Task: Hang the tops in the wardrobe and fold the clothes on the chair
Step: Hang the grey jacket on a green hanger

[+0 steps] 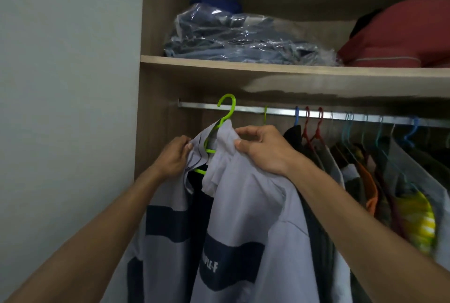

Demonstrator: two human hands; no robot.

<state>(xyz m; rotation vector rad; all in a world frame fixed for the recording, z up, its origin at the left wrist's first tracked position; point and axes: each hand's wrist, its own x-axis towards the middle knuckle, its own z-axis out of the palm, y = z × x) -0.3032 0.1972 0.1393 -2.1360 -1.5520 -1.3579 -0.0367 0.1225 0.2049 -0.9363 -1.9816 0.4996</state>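
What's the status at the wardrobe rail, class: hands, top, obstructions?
Left hand and right hand both grip the pale grey top with navy band. Its lime-green plastic hanger has its hook at the metal rail. Nothing blocking.

Bare rail (199, 105) at left, hanging clothes (365, 168) crowding right, shelf (267, 68) above
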